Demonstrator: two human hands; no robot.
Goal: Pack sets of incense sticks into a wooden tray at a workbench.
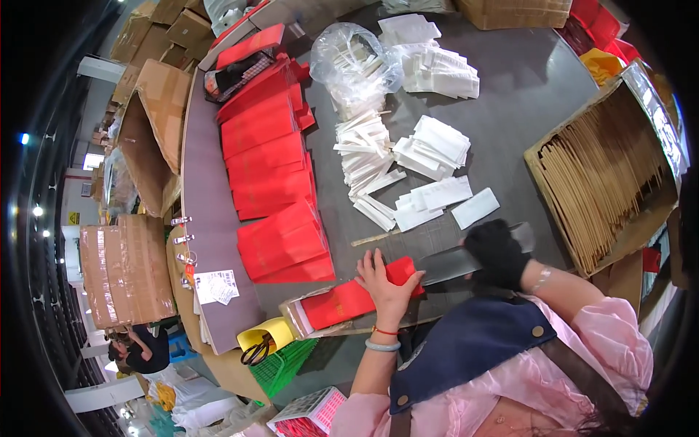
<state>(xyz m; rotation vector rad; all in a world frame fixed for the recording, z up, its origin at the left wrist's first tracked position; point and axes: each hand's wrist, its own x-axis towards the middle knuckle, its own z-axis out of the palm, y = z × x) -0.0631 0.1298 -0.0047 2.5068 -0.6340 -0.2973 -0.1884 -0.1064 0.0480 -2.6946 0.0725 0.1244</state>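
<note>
A flat red paper packet lies in a shallow cardboard tray at the table's near edge. Over its right end rests my bare left hand, fingers stretched and thumb spread to the right. My right hand, in a black fingerless glove, is closed on a clear plastic sleeve. The sleeve runs from under that hand toward the packet's right end; whether the packet goes inside it, I cannot tell. Some of the gloved fingers are hidden.
Overlapping red packets line the table's left side. Bundles of white slips and a clear bag lie mid-table. At right stands a carton of brown sheets. Black-handled scissors sit in a yellow holder. Another person is far left.
</note>
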